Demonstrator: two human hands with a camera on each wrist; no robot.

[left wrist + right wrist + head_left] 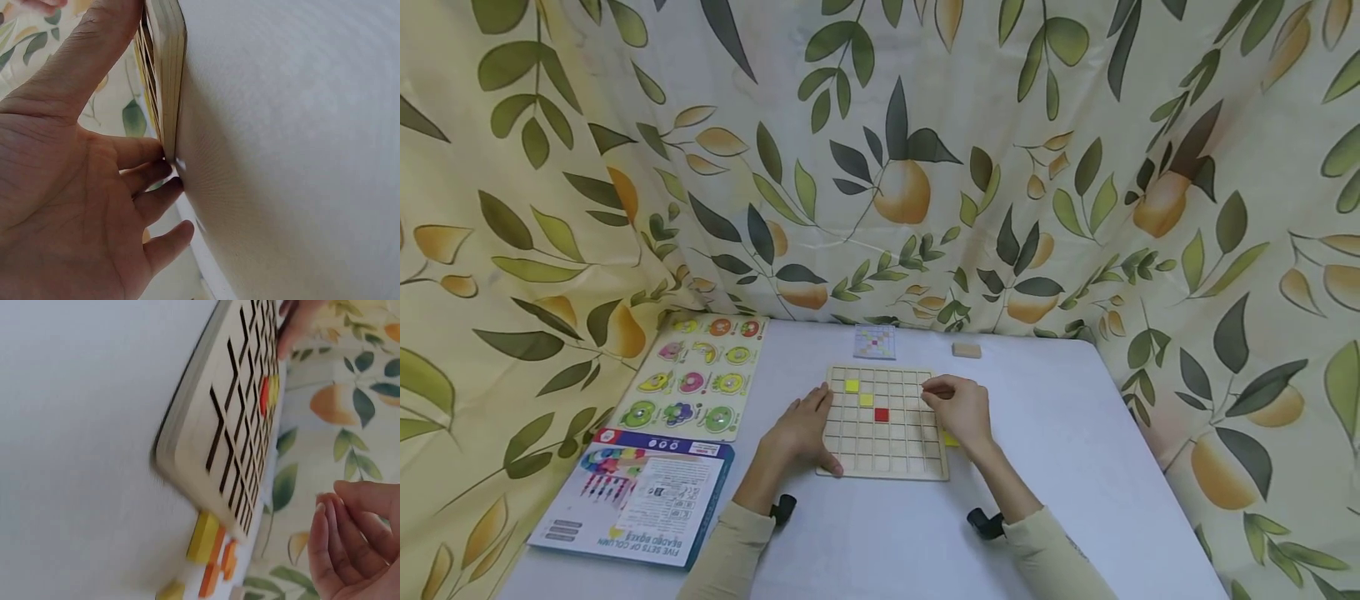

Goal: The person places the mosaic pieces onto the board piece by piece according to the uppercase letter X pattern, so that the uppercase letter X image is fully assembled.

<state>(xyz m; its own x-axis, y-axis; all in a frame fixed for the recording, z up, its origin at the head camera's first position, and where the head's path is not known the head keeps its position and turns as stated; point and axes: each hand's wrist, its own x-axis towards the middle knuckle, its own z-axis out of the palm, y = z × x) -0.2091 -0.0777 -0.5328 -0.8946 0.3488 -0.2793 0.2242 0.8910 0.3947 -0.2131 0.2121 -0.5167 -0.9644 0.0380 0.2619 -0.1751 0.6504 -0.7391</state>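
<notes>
A wooden grid board [895, 461] lies on the table, with yellow tiles [852, 386] and a red tile [882, 415] set diagonally in its upper left cells. My left hand [797, 429] rests against the board's left side, its thumb at the near left corner; the left wrist view shows fairly straight fingers [156, 203] touching the edge. Over the board's upper right side is my right hand [961, 410], fingertips brought together. Whether a small tile is between them I cannot tell. Yellow blocks [203, 537] and orange blocks [211, 579] lie beside the board's right side, mostly hidden by my right hand in the head view.
A small pattern card [875, 342] lies behind the board, and a light brown wooden block [966, 351] stands to its right. On the left are a fruit picture board [692, 379] and a boxed set [636, 500]. Patterned curtains [902, 150] surround the table.
</notes>
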